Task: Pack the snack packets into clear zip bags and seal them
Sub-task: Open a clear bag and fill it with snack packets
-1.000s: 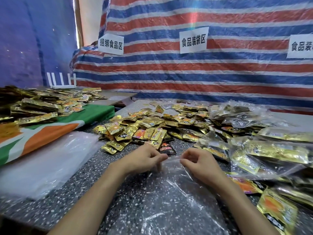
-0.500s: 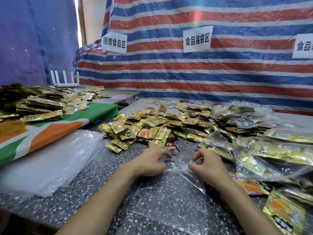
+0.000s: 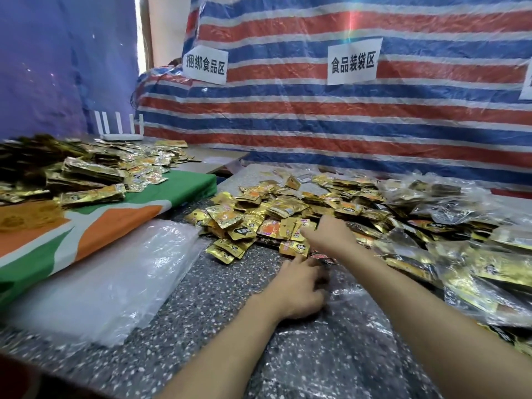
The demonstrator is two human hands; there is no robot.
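A worker's left hand [image 3: 296, 289] lies with fingers curled on the mouth of an empty clear zip bag [image 3: 345, 344], apparently pinching its edge; the film spreads back from the hand toward the worker. Just beyond it, the right hand [image 3: 331, 233] stretches over the heap of gold snack packets [image 3: 273, 211], too blurred to say whether it grips one. Filled bags [image 3: 478, 263] lie right of both hands. Should the left hand's pinch slip, the slick mouth could fall shut and packets would spill onto the speckled table [image 3: 207, 298].
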